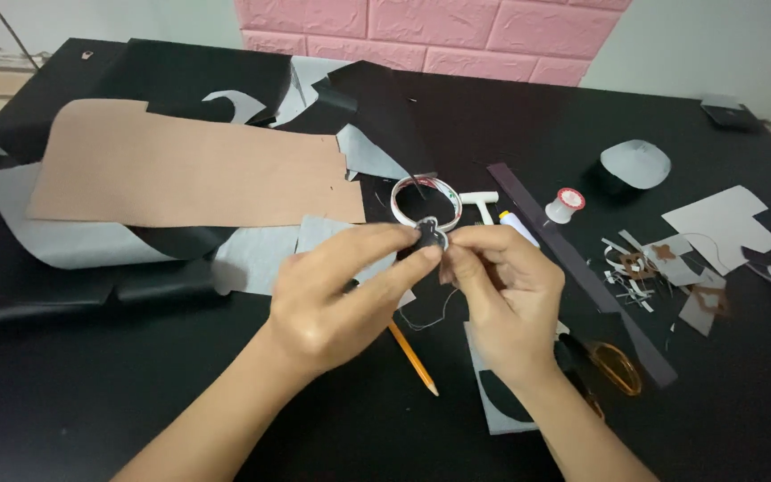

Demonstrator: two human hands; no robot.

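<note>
A small black piece [430,237] is pinched between both hands at frame centre.
Left hand [332,299] and right hand [501,295] fingertips are pressed on it; with so slight a grip it could be dropped among the scraps [644,268].

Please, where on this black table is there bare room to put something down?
Bare table lies at the near left, below the tan sheet and beside the left hand. A second patch lies far right, behind the thread spool. It is crowded around the right hand: pencil, scissors, scraps.
</note>
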